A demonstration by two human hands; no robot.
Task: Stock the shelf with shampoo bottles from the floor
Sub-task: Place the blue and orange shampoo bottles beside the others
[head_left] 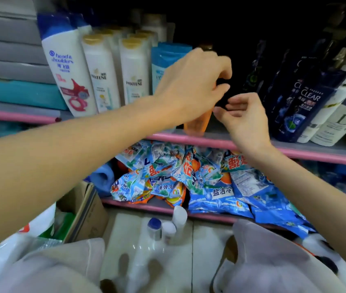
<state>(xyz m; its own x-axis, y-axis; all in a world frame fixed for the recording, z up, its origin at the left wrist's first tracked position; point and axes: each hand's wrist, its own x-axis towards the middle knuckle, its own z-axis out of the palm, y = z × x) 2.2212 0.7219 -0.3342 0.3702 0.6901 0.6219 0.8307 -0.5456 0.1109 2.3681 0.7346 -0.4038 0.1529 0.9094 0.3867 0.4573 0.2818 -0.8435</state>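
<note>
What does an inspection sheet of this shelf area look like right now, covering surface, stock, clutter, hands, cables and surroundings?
Surface: pink-edged shelf, bottles standing along it.
Job's things: orange bottle upright at the shelf front; three bottles standing on the floor below.
Clutter: blue detergent bags piled on the lower shelf; cardboard box at floor left.
Grips: left hand curled over the orange bottle's dark top; right hand pinching at the same top.
Cables: nothing seen.
Surroundings: white Pantene bottles to the left, dark Clear bottles to the right.
</note>
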